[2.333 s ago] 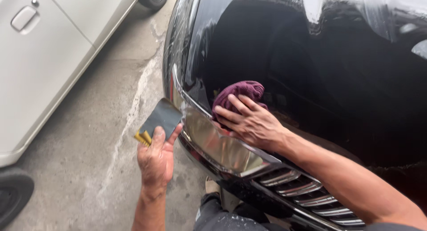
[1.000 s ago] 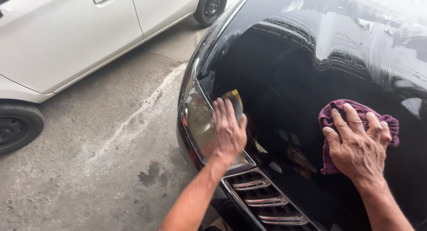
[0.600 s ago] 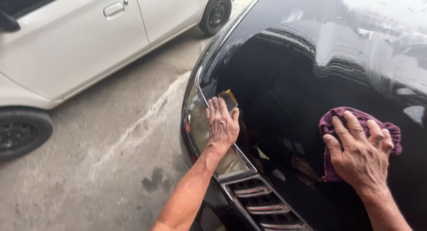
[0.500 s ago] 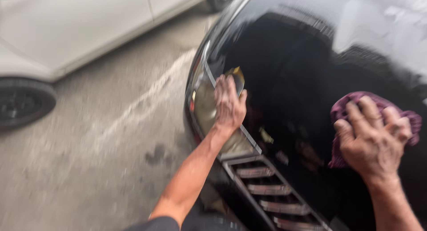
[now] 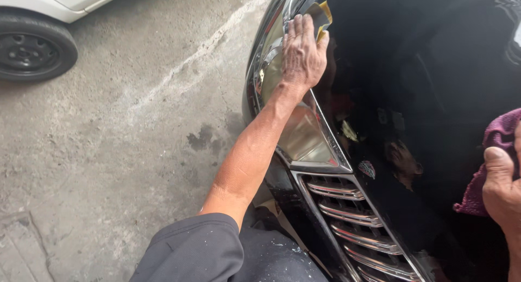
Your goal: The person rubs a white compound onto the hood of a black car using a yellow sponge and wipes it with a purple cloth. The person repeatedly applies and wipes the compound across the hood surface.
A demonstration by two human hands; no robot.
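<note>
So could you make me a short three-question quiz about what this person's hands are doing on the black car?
1. True or false: the left hand presses a yellow-edged pad on the black car, beside the headlight.
2. What does the right hand rest on? A) a maroon cloth B) a spray bottle C) the grille
3. Fill in: at top left, on the concrete floor, stands a white car's black ____.

Key: 1 true; 2 A; 3 wheel.
</note>
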